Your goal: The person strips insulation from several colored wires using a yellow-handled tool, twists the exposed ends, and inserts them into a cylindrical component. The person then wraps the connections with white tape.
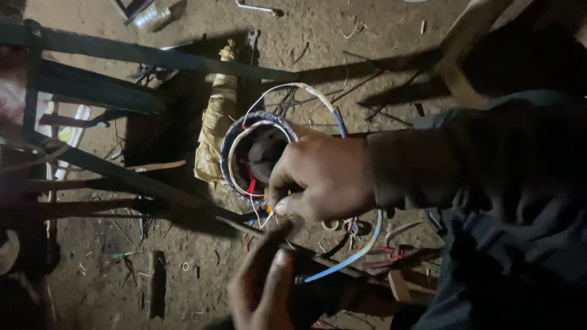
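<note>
A dark metal frame [122, 91] spans the dirt floor [342, 43] beside a round wound coil [254, 156], where the right hand [321, 177] pinches thin wires [269, 214] at its rim, while the blurred left hand [263, 293] grips a blue-white cable [358, 253], fingers curled.

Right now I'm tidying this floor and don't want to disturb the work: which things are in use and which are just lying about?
In use:
ring-shaped coil
thin coloured wires
white cable
right hand, pinching wires
left hand

Lying about:
metal frame
cloth-wrapped bundle
wire scraps
wooden block
</note>
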